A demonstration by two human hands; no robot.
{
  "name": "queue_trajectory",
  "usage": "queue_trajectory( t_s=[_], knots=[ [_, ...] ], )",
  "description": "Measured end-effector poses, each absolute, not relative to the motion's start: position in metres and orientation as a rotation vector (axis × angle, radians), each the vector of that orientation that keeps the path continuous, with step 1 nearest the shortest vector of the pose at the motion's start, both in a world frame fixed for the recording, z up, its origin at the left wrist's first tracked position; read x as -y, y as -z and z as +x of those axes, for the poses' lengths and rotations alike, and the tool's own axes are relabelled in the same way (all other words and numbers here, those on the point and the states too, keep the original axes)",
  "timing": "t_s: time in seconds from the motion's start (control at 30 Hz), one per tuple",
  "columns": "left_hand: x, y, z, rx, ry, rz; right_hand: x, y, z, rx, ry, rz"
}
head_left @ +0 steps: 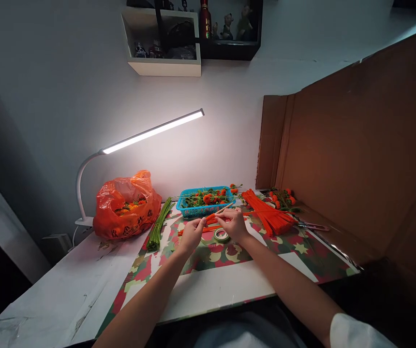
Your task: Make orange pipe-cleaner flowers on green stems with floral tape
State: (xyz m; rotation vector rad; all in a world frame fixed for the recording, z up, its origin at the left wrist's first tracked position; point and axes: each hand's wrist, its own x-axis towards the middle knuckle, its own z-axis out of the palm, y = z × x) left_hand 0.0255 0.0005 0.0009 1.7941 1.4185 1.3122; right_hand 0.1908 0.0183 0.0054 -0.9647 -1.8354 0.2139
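Observation:
My left hand (192, 234) is closed, thumb and fingertips pinching one end of an orange fuzzy pipe cleaner (211, 218). My right hand (234, 224) is closed too, gripping a thin pale stick (225, 208) that points up to the right; the pipe cleaner seems to be wound around it, though fingers hide part. Just below my hands lies a roll of green tape (221, 236). Loose orange pipe cleaners (208, 229) lie behind it on the patterned sheet. A large bundle of orange pipe cleaners (269, 215) rests to the right of my right hand.
Behind my hands stands a blue basket (193, 211) of orange flowers and green stems. Left are a bundle of green pipe cleaners (160, 224), an orange plastic bag (128, 212) and a lit lamp (153, 131). Right are orange flowers (282, 197), scissors (314, 226) and a cardboard wall (353, 140).

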Motion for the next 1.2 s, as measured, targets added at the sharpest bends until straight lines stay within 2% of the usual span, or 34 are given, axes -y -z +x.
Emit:
queue_trajectory(
  t_s=[0.23, 0.37, 0.5, 0.77, 0.9, 1.1, 1.2],
  knots=[
    [-0.002, 0.001, 0.027, -1.184, -1.258, 1.462, -0.023, -0.003, 0.19, 1.767, -0.422, -0.896],
    [-0.007, 0.0, 0.02, -0.884, -1.194, 1.331, -0.027, -0.006, 0.194, 1.669, -0.707, -0.794],
    [-0.009, -0.004, 0.005, -0.69, -0.922, 1.449, -0.03, -0.014, 0.205, 1.738, -1.071, -0.718],
    [-0.001, -0.021, -0.019, -0.829, -0.445, 1.729, -0.035, -0.015, 0.218, 2.015, -1.186, -0.77],
    [0.001, -0.024, -0.022, -0.931, -0.307, 1.806, -0.034, -0.008, 0.214, 2.147, -1.11, -0.863],
    [-0.001, -0.022, -0.018, -1.273, -0.441, 1.993, -0.03, -0.005, 0.202, 2.106, -0.413, -1.047],
    [-0.004, -0.019, -0.014, -1.344, -0.575, 2.107, -0.028, -0.005, 0.199, 2.052, -0.191, -1.085]
  ],
)
